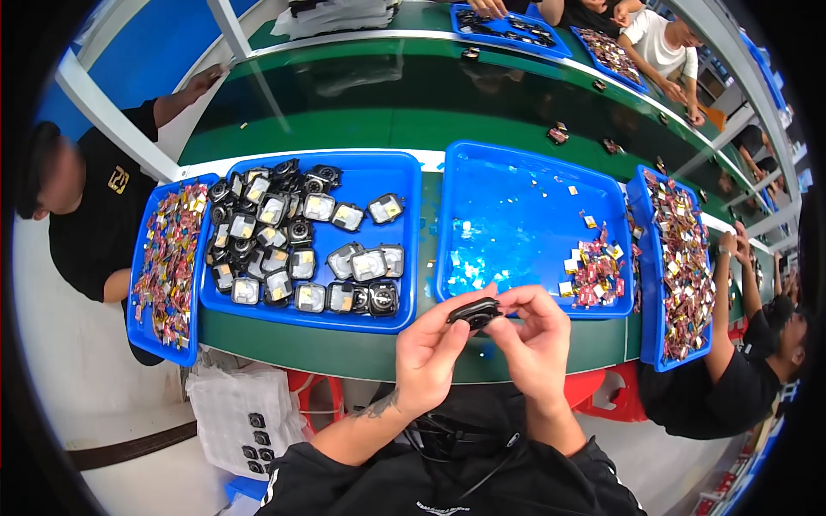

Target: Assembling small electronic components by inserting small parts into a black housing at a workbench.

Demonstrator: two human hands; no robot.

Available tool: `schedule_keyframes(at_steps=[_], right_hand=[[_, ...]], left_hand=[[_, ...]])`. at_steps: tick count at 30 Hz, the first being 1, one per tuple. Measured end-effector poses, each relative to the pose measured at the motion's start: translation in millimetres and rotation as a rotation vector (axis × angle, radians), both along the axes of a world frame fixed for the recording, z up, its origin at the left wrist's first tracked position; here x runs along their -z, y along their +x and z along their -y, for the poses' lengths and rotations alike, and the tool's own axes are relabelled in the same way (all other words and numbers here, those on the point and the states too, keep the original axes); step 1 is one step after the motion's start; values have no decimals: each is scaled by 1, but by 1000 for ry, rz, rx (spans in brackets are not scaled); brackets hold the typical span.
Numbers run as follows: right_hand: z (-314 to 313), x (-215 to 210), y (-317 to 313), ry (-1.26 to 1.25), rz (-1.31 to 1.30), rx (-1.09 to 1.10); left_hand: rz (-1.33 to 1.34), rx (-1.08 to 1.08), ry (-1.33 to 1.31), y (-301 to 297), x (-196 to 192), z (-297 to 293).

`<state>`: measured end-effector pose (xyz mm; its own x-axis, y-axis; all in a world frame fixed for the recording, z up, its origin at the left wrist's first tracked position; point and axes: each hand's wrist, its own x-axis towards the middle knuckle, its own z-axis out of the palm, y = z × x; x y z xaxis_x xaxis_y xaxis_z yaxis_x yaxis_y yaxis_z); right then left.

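Both my hands hold one small black rounded case point(474, 313), like a watch housing, tilted above the table's near edge. My left hand point(430, 354) grips its left end between thumb and fingers. My right hand point(535, 337) is closed on its right end, thumb and fingertips pressed against it. Just left of my hands, a blue tray point(409, 258) bears many similar black cases point(300, 230), several with pale square backs. Beyond my hands stands another blue tray point(508, 172) with a pile of small pink, silver and yellow parts point(595, 273) in its near right corner.
Narrow blue trays full of small parts flank the table, one at left point(165, 275) and one at right point(681, 267). Behind runs a green conveyor belt point(361, 112) carrying scattered pieces. White frame posts point(120, 116) rise nearby. People work around the line. Below left lies a stack of translucent trays point(228, 404).
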<state>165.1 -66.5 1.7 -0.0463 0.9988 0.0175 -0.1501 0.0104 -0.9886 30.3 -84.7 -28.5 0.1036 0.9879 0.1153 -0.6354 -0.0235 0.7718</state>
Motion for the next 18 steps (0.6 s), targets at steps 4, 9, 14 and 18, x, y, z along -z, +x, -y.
schedule_keyframes(at_steps=[4, 9, 14, 18], right_hand=[[0, 7, 5, 99, 38, 7], [-7, 9, 3, -41, -83, -6], [-19, -11, 30, 597, 585, -72], [-28, -24, 44, 886, 805, -225]], left_hand=[[-124, -51, 56, 2, -1, 5], [42, 0, -144, 2, -8, 0], [390, 275, -527, -8, -26, -11], [412, 356, -616, -10, -29, -9]])
